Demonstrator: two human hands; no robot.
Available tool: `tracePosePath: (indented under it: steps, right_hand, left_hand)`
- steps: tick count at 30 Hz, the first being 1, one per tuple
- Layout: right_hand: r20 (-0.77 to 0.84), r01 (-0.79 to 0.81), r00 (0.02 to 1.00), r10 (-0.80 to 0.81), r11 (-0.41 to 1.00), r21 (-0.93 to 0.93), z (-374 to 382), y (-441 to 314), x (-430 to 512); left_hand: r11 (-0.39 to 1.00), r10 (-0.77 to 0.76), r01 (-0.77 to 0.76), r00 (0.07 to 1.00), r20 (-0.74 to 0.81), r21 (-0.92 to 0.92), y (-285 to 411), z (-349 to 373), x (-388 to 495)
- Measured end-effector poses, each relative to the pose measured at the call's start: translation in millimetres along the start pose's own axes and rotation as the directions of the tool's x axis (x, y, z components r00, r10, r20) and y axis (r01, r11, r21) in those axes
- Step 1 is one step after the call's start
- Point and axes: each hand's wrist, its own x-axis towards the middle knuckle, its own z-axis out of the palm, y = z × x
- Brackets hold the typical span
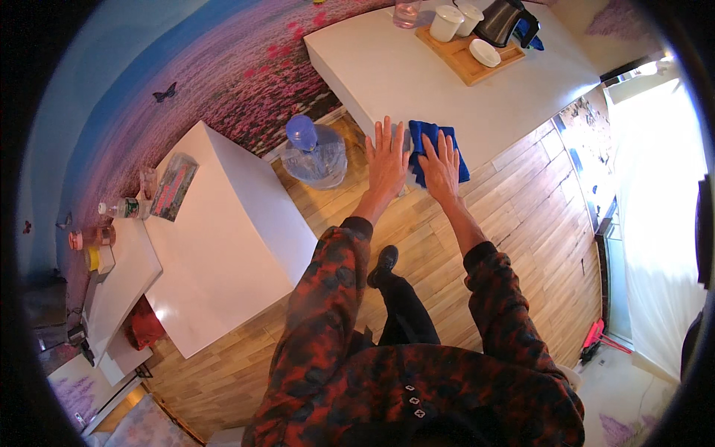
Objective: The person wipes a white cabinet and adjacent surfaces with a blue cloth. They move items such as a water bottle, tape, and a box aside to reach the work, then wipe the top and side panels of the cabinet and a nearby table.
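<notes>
My right hand lies over a folded blue cloth, holding it against the near end of the white table. Its fingers stretch forward across the fabric. Just to the left, my left hand is empty, with its fingers extended and slightly apart at the table's near corner. Whether its palm touches the surface cannot be made out. A large clear plastic water bottle with a blue top stands on the floor left of that hand.
On the table's far part, a wooden tray carries white lidded cups, a white dish and a dark kettle. A glass stands beside it. A second white table at left holds small bottles.
</notes>
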Motion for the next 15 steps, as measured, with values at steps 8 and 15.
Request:
tracePosePath:
  steps: [8,15]
  right_hand:
    - [0.079,0.169,0.982,-0.172,0.985,0.045,18.2,34.3,61.6]
    - [0.021,0.068,0.997,-0.069,0.998,0.017,23.4,44.5,83.0]
  left_hand:
    - [0.973,-0.008,0.0,0.999,0.033,0.232,-3.2,36.3,3.2]
    - [0.94,-0.056,0.068,0.997,-0.044,0.334,-8.7,34.7,54.3]
